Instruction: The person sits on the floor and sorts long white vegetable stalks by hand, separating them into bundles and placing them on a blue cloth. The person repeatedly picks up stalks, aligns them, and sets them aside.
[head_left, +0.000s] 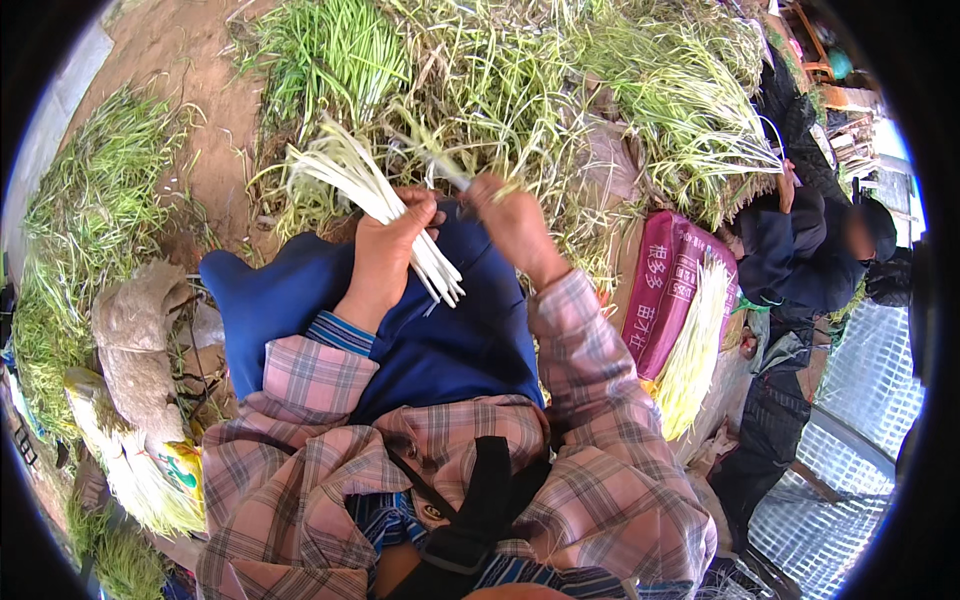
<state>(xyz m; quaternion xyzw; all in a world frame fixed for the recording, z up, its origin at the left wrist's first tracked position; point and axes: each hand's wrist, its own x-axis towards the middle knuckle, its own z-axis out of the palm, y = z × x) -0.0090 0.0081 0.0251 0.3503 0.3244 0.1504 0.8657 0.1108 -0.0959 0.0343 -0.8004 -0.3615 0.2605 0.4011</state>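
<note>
My left hand (394, 251) is closed around a bundle of long white stalks (360, 180), held at a slant above my lap in blue trousers (292, 300). Just right of it, my right hand (514, 225) grips something pale and elongated that blurs with motion at its upper left; I cannot tell exactly what it is. Beyond both hands lies a heap of green and yellowish leafy stalks (487, 82), with a brighter green bunch (330, 52) at its upper left.
A purple printed sack (660, 292) at right bears pale trimmed stalks (697, 345). A person in dark clothes (802, 247) sits at far right, a hand on stalks. More white stalks (150, 480) lie lower left, near a beige cloth sack (139, 345). Green stalks (112, 165) line the left.
</note>
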